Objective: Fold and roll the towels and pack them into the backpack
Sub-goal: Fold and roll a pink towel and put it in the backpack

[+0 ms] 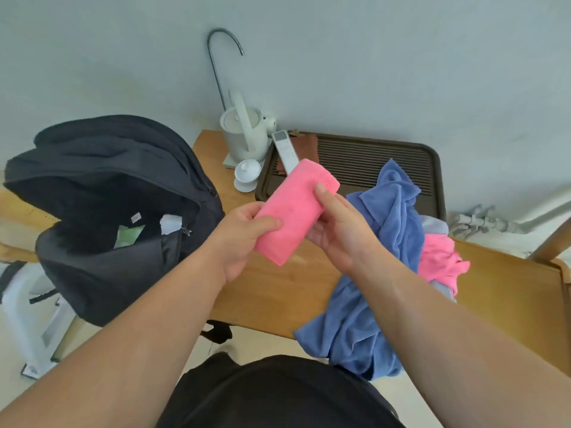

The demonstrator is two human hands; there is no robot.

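1. Firmly, the left hand point(244, 239) gripped the lower end of a rolled pink towel point(293, 211), thumb across its front. The right hand point(336, 230) held its upper part, thumb pressed on the cloth.
2. That towel hung tilted in the air above the wooden table point(278, 288).
3. Just left stood the black backpack point(117, 186), its top unzipped.
4. To the right, a blue towel point(392, 230) lay crumpled on the table, touching a loose pink towel point(438, 261).
5. Behind stood a white kettle point(244, 131) and a dark slatted tray point(386, 156).

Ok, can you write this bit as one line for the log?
left grip holds rolled pink towel | right grip holds it too | backpack open | blue towel loose
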